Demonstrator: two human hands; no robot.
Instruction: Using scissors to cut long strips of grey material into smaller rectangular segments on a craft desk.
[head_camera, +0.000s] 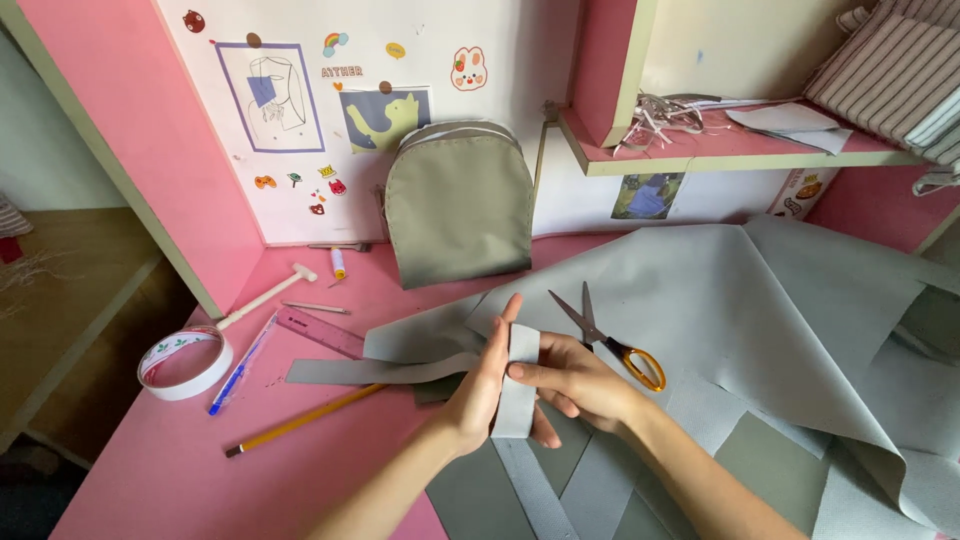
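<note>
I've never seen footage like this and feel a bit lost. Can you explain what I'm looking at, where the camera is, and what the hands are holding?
There is no machine here: a person works with two bare hands. The single picture comes from a camera worn on their head, looking down at a pink desk.

The left hand and the right hand hold a grey strip of fabric between them, wrapped around the left palm; the strip's other end trails left across the desk.

Around them lie a big grey fabric sheet, scissors with orange handles, a yellow pencil, a blue pen, a pink ruler, a roll of tape and a small white mallet. A grey-green backpack-shaped piece stands against the wall.
</note>
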